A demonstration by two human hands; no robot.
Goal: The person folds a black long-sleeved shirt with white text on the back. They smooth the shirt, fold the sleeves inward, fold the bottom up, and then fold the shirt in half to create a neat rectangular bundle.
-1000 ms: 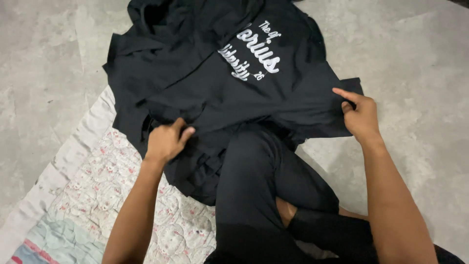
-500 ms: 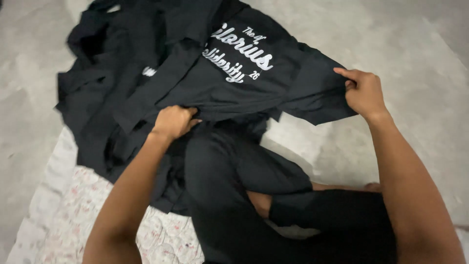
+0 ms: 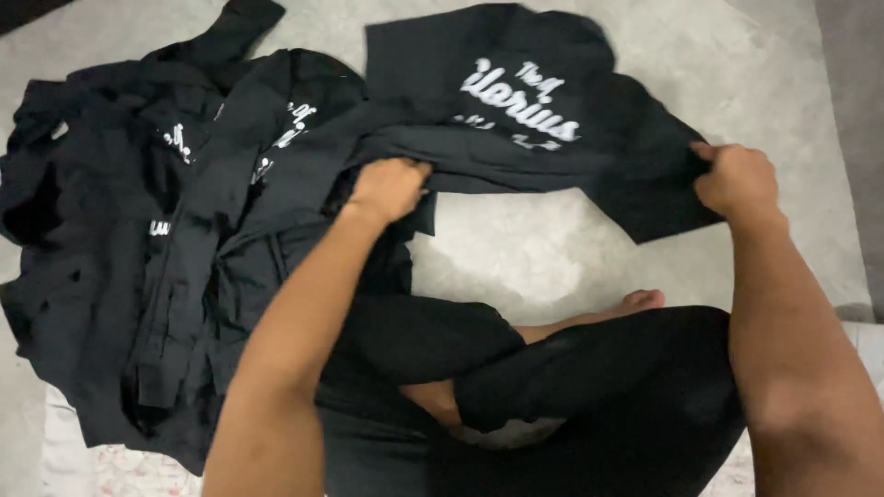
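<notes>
Grey concrete floor [image 3: 552, 248] carries everything here, with a pale quilted mat [image 3: 110, 460] showing at its near left corner under the clothes. Largest on it is a heap of black garments [image 3: 138, 276] with white lettering, spread across the left side of the floor and overlapping the mat's edge. Next to it, toward the far middle, a black t-shirt [image 3: 525, 120] with white script print lies partly lifted, its near hem stretched between both hands. The person sits cross-legged in black trousers [image 3: 589, 377], one bare foot [image 3: 640, 299] resting on the floor just below the shirt. The left hand [image 3: 391, 187] is closed tight on the shirt's hem where it meets the heap; the right hand [image 3: 737, 179] is closed in a fist on the hem's right corner. Judging from this, the shirt's left side touches the heap, so its cloth could catch a neighbouring garment and drag it along; the hem between the hands sags and folds under, which could set a crooked crease.
</notes>
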